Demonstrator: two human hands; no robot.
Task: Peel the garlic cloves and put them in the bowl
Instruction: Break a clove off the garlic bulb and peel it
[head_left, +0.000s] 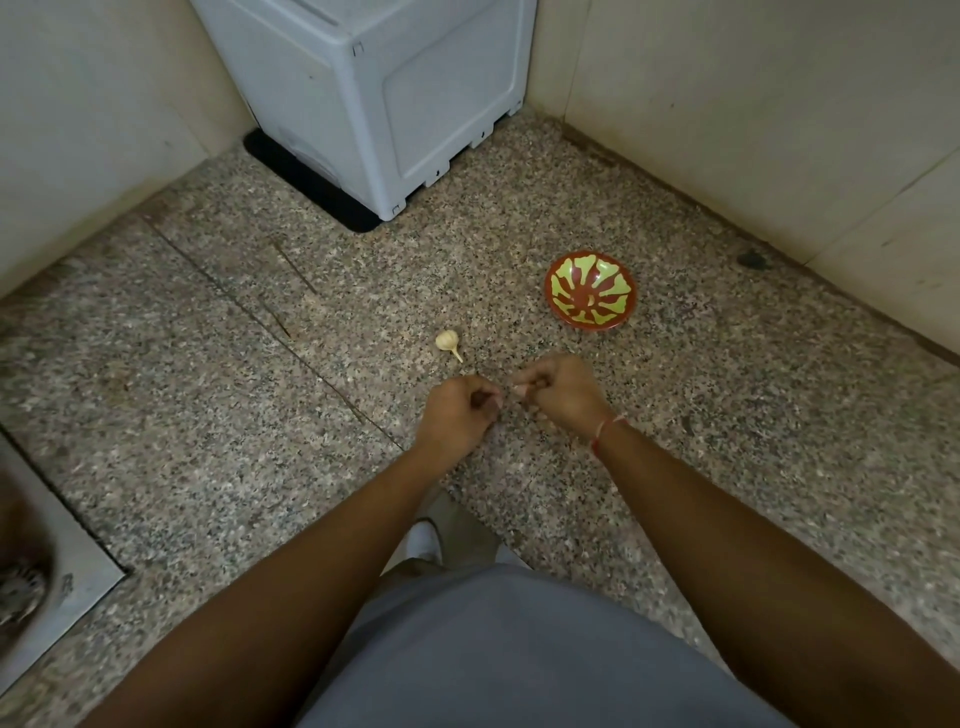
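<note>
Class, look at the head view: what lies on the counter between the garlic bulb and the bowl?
Nothing: in the head view, the speckled counter between the garlic bulb and the bowl is bare.

Head view, single camera. Worn on the person's head; faces forward and steeply down onto a speckled stone counter (218, 374) in a corner between two tiled walls. Wide-angle: wall lines and counter edges bow outward toward the frame borders. Nearest: the person's grey shirt (519, 649) at bottom centre, both forearms running up to mid-frame. Farthest: a grey-white appliance (374, 98) at top centre. A sink corner (47, 561) sits at the left edge. No second view, so no shared area.
</note>
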